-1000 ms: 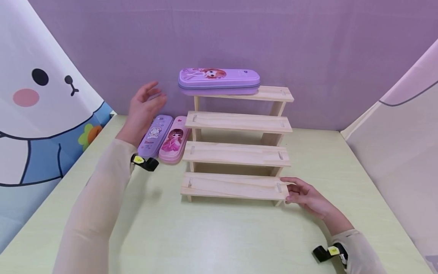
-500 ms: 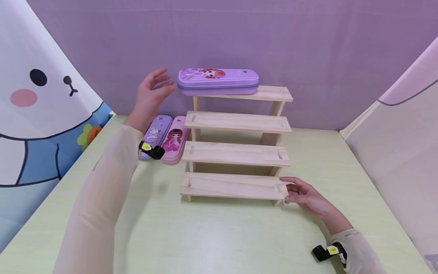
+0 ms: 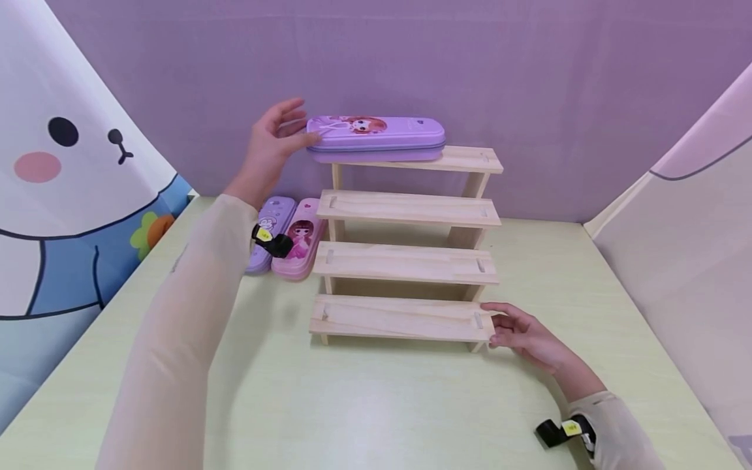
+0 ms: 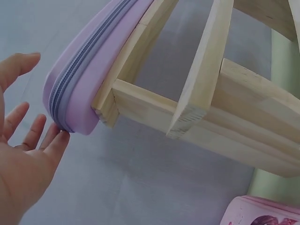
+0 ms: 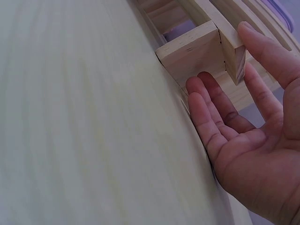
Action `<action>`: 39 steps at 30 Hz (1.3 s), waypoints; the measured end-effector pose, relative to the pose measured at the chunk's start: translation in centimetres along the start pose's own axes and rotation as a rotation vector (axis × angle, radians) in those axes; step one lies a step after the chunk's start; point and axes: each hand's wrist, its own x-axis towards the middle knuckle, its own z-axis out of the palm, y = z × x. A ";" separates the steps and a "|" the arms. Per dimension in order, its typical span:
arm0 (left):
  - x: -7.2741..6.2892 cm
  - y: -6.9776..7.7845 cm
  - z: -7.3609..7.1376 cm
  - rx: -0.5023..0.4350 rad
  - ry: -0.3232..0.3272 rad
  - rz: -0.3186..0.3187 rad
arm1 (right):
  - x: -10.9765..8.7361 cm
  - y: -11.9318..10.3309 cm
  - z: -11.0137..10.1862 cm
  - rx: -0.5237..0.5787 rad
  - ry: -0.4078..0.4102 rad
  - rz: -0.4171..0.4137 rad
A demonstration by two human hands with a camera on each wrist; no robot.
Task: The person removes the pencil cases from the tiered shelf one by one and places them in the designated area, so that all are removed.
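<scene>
A purple zipped pencil case [image 3: 382, 138] with a doll picture on its lid lies along the top step of a stepped wooden rack [image 3: 405, 207]. Its left end juts past the step. My left hand [image 3: 276, 140] is at that end, fingers spread behind it; in the left wrist view a fingertip touches the case's zip end [image 4: 61, 105] while the other fingers stand apart. At the lowest step's right end, my right hand [image 3: 531, 343] grips the rack between thumb and forefinger. The right wrist view shows that step's end [image 5: 234, 56] between the fingers, the others curled near the leg.
Left of the rack, a lilac pencil case [image 3: 276, 219] and a pink one [image 3: 301, 245] lie side by side on the pale green table [image 3: 376, 405]. The left forearm partly covers the lilac one. A purple cloth wall [image 3: 529, 85] stands behind.
My left hand has moved up and to the right, from beside the rack to the left end of the purple pencil case. My right hand has stayed at the lowest step.
</scene>
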 end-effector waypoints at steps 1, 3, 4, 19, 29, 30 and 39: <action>0.1 0.0 0.1 0.017 -0.006 -0.003 | 0.0 0.0 0.0 0.001 -0.001 0.000; 0.2 0.1 0.3 0.049 -0.022 -0.008 | 0.0 0.0 0.0 0.002 -0.002 0.000; 0.3 0.1 0.4 0.066 -0.031 -0.009 | 0.0 0.0 0.0 0.003 -0.002 0.000; 1.2 -0.7 1.3 0.318 -0.190 0.014 | -0.2 0.1 0.1 -0.011 0.019 0.011; 1.3 -1.3 1.2 0.277 -0.171 0.056 | -0.2 0.0 0.2 0.000 0.012 0.006; 1.3 -1.3 1.2 0.276 -0.169 0.053 | -0.3 0.0 0.2 -0.004 0.015 0.007; 1.2 -1.3 1.4 0.273 -0.135 0.038 | -0.4 0.0 0.0 -0.021 0.034 0.025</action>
